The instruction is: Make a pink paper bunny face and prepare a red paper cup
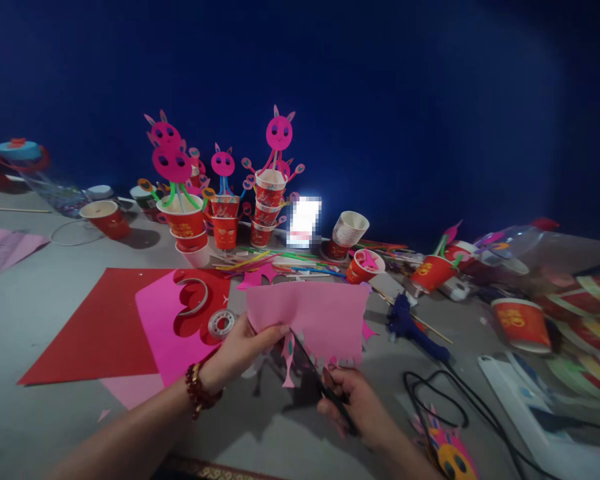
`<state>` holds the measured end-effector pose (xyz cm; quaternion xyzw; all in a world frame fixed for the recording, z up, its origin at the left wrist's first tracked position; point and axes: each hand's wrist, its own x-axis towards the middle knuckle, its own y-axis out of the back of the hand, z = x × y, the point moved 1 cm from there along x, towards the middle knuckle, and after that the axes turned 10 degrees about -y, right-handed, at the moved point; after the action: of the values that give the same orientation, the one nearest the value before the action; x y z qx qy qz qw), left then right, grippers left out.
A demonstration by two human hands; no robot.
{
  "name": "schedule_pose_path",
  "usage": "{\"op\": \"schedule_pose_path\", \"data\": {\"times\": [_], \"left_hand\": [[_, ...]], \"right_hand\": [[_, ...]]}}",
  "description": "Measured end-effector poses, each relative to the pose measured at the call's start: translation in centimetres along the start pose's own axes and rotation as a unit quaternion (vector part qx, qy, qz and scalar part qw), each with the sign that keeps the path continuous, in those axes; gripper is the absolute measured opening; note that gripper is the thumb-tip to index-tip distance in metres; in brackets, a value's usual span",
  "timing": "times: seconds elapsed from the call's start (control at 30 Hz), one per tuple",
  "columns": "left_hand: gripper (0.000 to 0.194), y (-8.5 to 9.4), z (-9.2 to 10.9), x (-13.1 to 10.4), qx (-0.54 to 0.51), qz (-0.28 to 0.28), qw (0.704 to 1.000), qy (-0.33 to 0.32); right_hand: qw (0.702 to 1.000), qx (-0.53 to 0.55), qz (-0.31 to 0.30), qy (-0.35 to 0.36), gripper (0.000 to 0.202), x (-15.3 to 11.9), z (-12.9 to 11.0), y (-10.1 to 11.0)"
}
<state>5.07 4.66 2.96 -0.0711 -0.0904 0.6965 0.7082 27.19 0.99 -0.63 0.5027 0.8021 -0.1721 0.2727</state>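
Observation:
A light pink sheet of paper (320, 313) with a ragged lower edge is pinched in my left hand (253, 343) at its lower left corner. Black scissors (313, 370) are held in my right hand (347, 397), their blades pointing up and left to the paper near my left thumb. A narrow pink piece with a green mark (289, 363) hangs below my left thumb. A beaded bracelet is on my left wrist. Left of the hands lie a red sheet (95, 327), a bright pink sheet (155, 313) and a tape roll (223, 324).
Red cups with pink paper faces (225, 230) stand along the back, beside colored sticks (280, 263) and a bright, pixelated screen (304, 220). Rightward are a blue glue gun (413, 327), its looping black cable, a red cup (520, 327) and a white case (530, 413).

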Motion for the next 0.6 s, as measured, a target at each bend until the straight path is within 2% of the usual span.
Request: {"op": "schedule_pose_path", "data": {"times": [0.17,0.37,0.5,0.6], "left_hand": [[0.029,-0.1,0.0,0.0,-0.012,-0.008,1.0,-0.015],[0.033,-0.2,0.2,-0.2,-0.011,-0.059,0.998,-0.004],[0.034,-0.2,0.2,-0.3,-0.009,-0.044,0.999,-0.017],[0.028,-0.2,0.0,-0.3,-0.027,0.004,0.999,-0.037]], "right_hand": [[1.0,0.01,0.006,0.019,0.06,0.0,-0.2,-0.2],[1.0,0.009,-0.014,0.016,0.06,-0.6,-1.1,-0.4],[0.999,0.019,-0.024,0.027,0.058,-1.0,-1.4,-0.3],[0.997,0.031,-0.036,0.054,0.06,-1.3,-1.6,-0.1]]}}
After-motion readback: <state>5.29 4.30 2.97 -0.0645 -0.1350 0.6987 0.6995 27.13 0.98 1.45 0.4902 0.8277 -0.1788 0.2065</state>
